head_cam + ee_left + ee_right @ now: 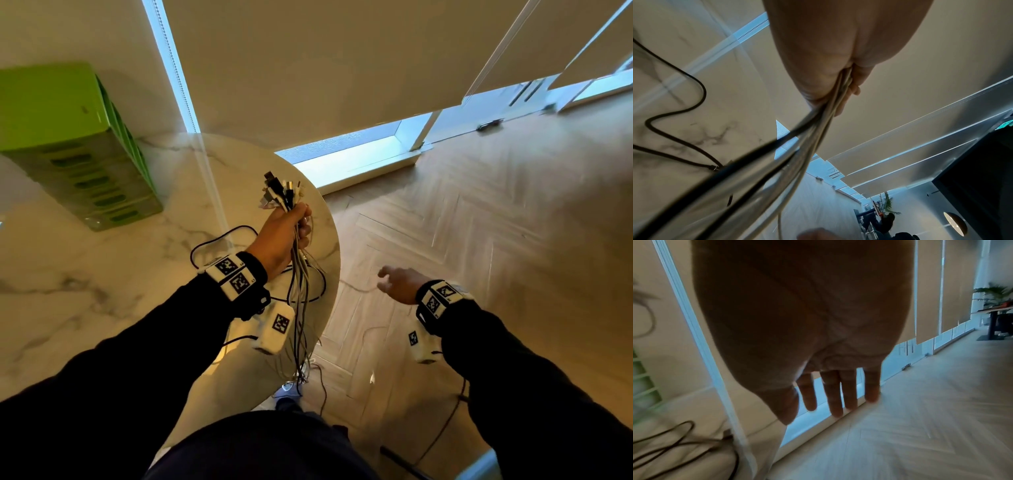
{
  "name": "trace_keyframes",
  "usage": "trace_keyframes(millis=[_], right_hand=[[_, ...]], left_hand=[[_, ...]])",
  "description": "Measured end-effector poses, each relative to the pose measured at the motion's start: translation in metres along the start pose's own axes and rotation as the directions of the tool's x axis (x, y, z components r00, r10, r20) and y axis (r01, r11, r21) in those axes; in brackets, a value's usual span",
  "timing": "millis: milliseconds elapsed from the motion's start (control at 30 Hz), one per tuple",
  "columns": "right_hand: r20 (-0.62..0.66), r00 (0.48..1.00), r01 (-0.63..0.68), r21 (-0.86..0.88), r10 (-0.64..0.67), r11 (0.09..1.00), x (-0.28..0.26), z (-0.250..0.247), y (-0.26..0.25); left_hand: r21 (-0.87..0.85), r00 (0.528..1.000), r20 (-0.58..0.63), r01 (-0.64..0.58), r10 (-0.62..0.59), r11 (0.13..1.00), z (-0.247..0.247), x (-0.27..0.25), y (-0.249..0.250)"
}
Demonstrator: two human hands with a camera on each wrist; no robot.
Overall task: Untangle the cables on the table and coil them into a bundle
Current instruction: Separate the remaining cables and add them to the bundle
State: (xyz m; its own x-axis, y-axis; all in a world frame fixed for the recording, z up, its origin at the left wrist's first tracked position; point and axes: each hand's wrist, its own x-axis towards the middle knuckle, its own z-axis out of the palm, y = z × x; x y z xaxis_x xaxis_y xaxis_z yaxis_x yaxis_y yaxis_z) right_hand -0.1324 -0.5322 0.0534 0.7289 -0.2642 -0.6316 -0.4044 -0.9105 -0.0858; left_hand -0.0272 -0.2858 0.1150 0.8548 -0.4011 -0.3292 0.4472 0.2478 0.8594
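Note:
My left hand (291, 229) is raised over the right edge of the marble table (102, 267) and grips a bunch of black and white cables (298, 294). Their plug ends (279, 193) stick up above the fist, and the long strands hang down past the table edge toward the floor. In the left wrist view the cables (818, 129) run out from under the curled fingers (853, 84). My right hand (397, 282) hovers over the floor to the right of the table, fingers (833, 395) straight and spread, holding nothing.
A black cable (219, 240) lies looped on the table behind my left wrist. A green slotted box (75, 144) stands at the table's back left. Window blinds and a herringbone wood floor (479, 222) fill the right side. Another thin cable trails on the floor by my feet.

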Motion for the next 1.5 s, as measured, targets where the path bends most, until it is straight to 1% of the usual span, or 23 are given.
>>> trace_keyframes(millis=[33, 100, 167, 233, 300, 400, 467, 567, 633, 700, 833, 900, 967, 1033, 1100, 1167, 1233, 1267, 1333, 1400, 1433, 1467, 1500], right_hand=[[-0.001, 1.0, 0.013, -0.015, -0.013, 1.0, 0.001, 0.005, -0.005], [-0.078, 0.982, 0.18, 0.098, -0.173, 0.979, 0.0, 0.009, -0.026], [-0.118, 0.92, 0.392, 0.317, -0.374, 0.863, -0.007, 0.005, -0.055], [-0.075, 0.866, 0.467, 0.474, -0.494, 0.747, -0.017, -0.002, -0.082], [-0.081, 0.833, 0.504, 0.516, -0.547, 0.692, -0.024, -0.009, -0.101], [-0.165, 0.815, 0.564, 0.448, -0.556, 0.694, -0.032, -0.015, -0.108], [-0.253, 0.789, 0.614, 0.36, -0.561, 0.702, -0.032, -0.017, -0.105], [-0.367, 0.767, 0.64, 0.38, -0.526, 0.668, -0.034, -0.021, -0.106], [-0.373, 0.785, 0.618, 0.441, -0.494, 0.65, -0.035, -0.025, -0.108], [-0.335, 0.797, 0.603, 0.465, -0.502, 0.648, -0.036, -0.029, -0.111], [-0.334, 0.751, 0.66, 0.359, -0.569, 0.66, -0.031, -0.03, -0.118], [-0.336, 0.744, 0.669, 0.371, -0.578, 0.645, -0.028, -0.028, -0.122], [-0.327, 0.756, 0.653, 0.429, -0.567, 0.624, -0.026, -0.028, -0.125], [-0.324, 0.79, 0.607, 0.532, -0.52, 0.59, -0.024, -0.031, -0.124], [-0.358, 0.821, 0.566, 0.616, -0.445, 0.548, -0.023, -0.038, -0.122], [-0.411, 0.826, 0.562, 0.643, -0.385, 0.52, -0.023, -0.044, -0.122], [-0.455, 0.819, 0.572, 0.607, -0.349, 0.551, -0.021, -0.049, -0.12], [-0.461, 0.823, 0.561, 0.569, -0.332, 0.602, -0.018, -0.05, -0.117], [-0.382, 0.87, 0.465, 0.43, -0.311, 0.774, -0.009, -0.051, -0.102], [-0.17, 0.951, 0.291, 0.227, -0.256, 0.929, 0.004, -0.043, -0.076], [-0.041, 0.981, 0.195, 0.165, -0.191, 0.967, 0.01, -0.035, -0.061], [0.09, 0.989, 0.106, 0.142, -0.119, 0.984, 0.015, -0.026, -0.047], [0.198, 0.978, 0.035, 0.148, -0.064, 0.988, 0.017, -0.018, -0.037]], left_hand=[[-0.007, 1.0, 0.022, 0.007, -0.007, 1.0, 0.0, -0.001, -0.002], [-0.026, 0.998, 0.052, 0.018, -0.017, 1.0, -0.001, -0.001, -0.005], [-0.037, 0.998, 0.062, 0.024, -0.022, 0.999, -0.001, 0.0, -0.008], [-0.032, 0.998, 0.059, 0.022, -0.02, 0.999, -0.001, 0.001, -0.01], [-0.025, 0.998, 0.055, 0.013, -0.012, 1.0, -0.003, 0.002, -0.008], [-0.008, 1.0, 0.028, -0.01, 0.01, 1.0, -0.007, 0.004, -0.004], [0.019, 0.999, -0.046, -0.022, 0.023, 1.0, -0.013, 0.008, -0.005], [0.116, 0.987, -0.147, -0.048, 0.064, 0.992, -0.022, 0.014, -0.008], [0.148, 0.981, -0.18, -0.041, 0.068, 0.988, -0.026, 0.016, -0.009], [0.148, 0.982, -0.18, -0.025, 0.052, 0.989, -0.029, 0.018, -0.007], [0.037, 0.988, -0.155, -0.006, 0.012, 0.999, -0.029, 0.016, -0.004], [-0.038, 0.99, -0.138, 0.004, -0.01, 0.999, -0.028, 0.015, -0.004], [-0.109, 0.992, -0.126, 0.002, -0.016, 0.994, -0.029, 0.016, -0.003], [-0.144, 0.992, -0.128, -0.004, -0.014, 0.99, -0.034, 0.017, -0.002], [-0.104, 0.988, -0.154, -0.014, -0.002, 0.995, -0.039, 0.017, 0.0], [-0.017, 0.983, -0.185, -0.016, 0.013, 1.0, -0.044, 0.016, 0.001], [0.018, 0.981, -0.196, -0.006, 0.009, 1.0, -0.047, 0.016, 0.001], [-0.004, 0.981, -0.195, 0.002, -0.003, 1.0, -0.048, 0.016, 0.001], [-0.076, 0.985, -0.171, 0.009, -0.022, 0.997, -0.049, 0.015, 0.003], [-0.122, 0.992, -0.126, 0.006, -0.022, 0.993, -0.048, 0.012, 0.006], [-0.136, 0.995, -0.103, 0.006, -0.02, 0.991, -0.049, 0.011, 0.007], [-0.144, 0.997, -0.078, 0.008, -0.019, 0.99, -0.05, 0.009, 0.008], [-0.152, 0.998, -0.051, 0.013, -0.021, 0.988, -0.052, 0.007, 0.009]])
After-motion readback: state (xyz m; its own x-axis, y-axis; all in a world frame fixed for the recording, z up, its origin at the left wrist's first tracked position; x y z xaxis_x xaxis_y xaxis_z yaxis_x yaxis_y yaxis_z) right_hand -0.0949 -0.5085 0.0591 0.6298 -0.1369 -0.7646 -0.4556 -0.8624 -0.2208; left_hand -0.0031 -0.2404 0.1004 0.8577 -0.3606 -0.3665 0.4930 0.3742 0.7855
